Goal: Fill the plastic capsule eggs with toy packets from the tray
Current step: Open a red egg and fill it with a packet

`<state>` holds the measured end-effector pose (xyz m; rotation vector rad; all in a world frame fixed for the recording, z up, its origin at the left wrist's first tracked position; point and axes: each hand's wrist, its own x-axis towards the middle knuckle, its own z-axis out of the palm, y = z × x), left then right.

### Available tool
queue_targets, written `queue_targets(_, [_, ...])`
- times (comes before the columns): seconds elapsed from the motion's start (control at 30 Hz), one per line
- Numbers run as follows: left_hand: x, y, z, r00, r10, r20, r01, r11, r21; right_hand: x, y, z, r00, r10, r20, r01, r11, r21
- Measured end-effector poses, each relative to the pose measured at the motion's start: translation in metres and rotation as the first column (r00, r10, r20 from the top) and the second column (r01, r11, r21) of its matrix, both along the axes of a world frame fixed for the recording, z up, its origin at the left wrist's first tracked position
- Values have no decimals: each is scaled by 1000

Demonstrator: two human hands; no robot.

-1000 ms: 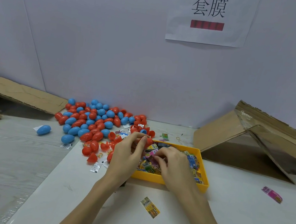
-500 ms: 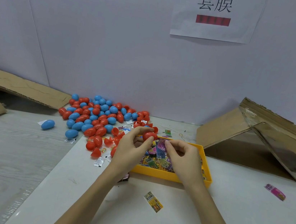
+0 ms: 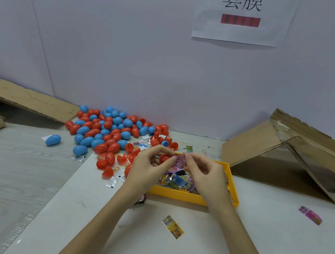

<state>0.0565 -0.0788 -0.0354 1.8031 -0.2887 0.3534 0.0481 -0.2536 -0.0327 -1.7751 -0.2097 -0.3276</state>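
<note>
One red plastic egg half (image 3: 164, 158) sits pinched in my left hand (image 3: 148, 167) at frame centre; my right hand (image 3: 203, 172) pinches a purple toy packet (image 3: 180, 161) above the yellow plastic tray (image 3: 233, 184). Stuffing step, I reckon; next, push it inside.

"套膜" in black on the white wall sheet (image 3: 244, 15)

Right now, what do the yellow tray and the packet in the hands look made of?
Yellow tray: looks like moulded hard plastic, with an even, smooth, slightly glossy wall. Purple toy packet, pinched by the right hand beside the red egg half in the left hand: seemingly thin printed film, crinkled and shiny.
</note>
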Motion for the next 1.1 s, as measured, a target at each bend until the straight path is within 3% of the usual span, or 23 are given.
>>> queue_targets(0.1, [-2,0,2,999,-36,-5,36,999,-5,-1,2,0,994,89,-67,-84,994,69])
queue_targets(0.27, [-4,-1,5,994,-83,-68,76,992,-101,3,-1,-4,992,-11,-122,30,988,155])
queue_targets(0.47, [-5,-3,3,979,-174,-110,158,978,-137,4,-5,-6,991,-114,-63,115,993,14])
queue_targets(0.67, [-3,-3,2,992,-99,-78,87,986,-139,5,-6,-8,980,-198,-2,197,978,-68])
queue_targets(0.9, [-2,-3,-1,991,-116,-67,112,992,-58,3,-7,-8,979,-200,35,203,969,-142])
queue_targets(1.1, [-1,-3,0,993,-99,-67,94,993,-75,3,-8,-9,968,-244,60,251,943,-217])
